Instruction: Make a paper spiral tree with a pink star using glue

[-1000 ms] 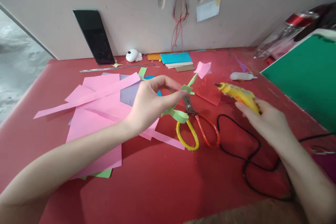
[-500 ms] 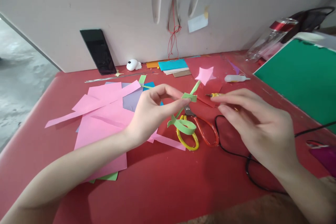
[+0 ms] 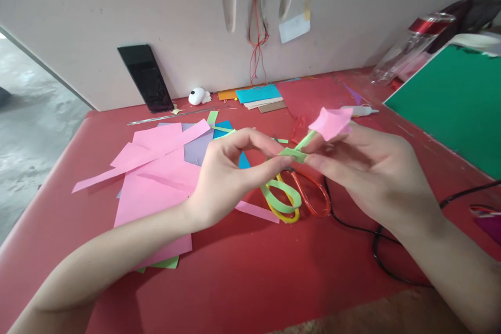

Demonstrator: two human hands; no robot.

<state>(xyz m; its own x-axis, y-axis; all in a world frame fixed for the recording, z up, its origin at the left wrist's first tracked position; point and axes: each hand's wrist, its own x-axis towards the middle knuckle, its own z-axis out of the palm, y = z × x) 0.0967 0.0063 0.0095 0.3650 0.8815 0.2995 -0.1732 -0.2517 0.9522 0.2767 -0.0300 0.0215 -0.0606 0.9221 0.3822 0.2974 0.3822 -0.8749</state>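
Observation:
A pink star-shaped paper flower (image 3: 331, 122) with a green paper stem (image 3: 305, 141) is held up between my hands. My left hand (image 3: 230, 177) is closed, with thumb and forefinger pinching a green paper strip (image 3: 291, 154) across the stem. My right hand (image 3: 376, 172) pinches the strip's right end with its thumb; its other fingers are behind the flower, partly hidden. A curled green paper loop (image 3: 282, 204) hangs below. Scissors (image 3: 313, 195) with one yellow and one red handle lie underneath, their blades mostly covered by my fingers.
Pink paper sheets (image 3: 156, 219) and strips lie at left over purple, blue and green paper. A phone (image 3: 145, 78) leans on the wall. A glue bottle (image 3: 362, 110), a green board (image 3: 450, 109), a clear bottle (image 3: 410, 49) and a black cable (image 3: 376, 255) are at right.
My right hand has moved left to the green strip and now pinches it beside my left fingers. The flower has shifted right and tilted toward my right hand.

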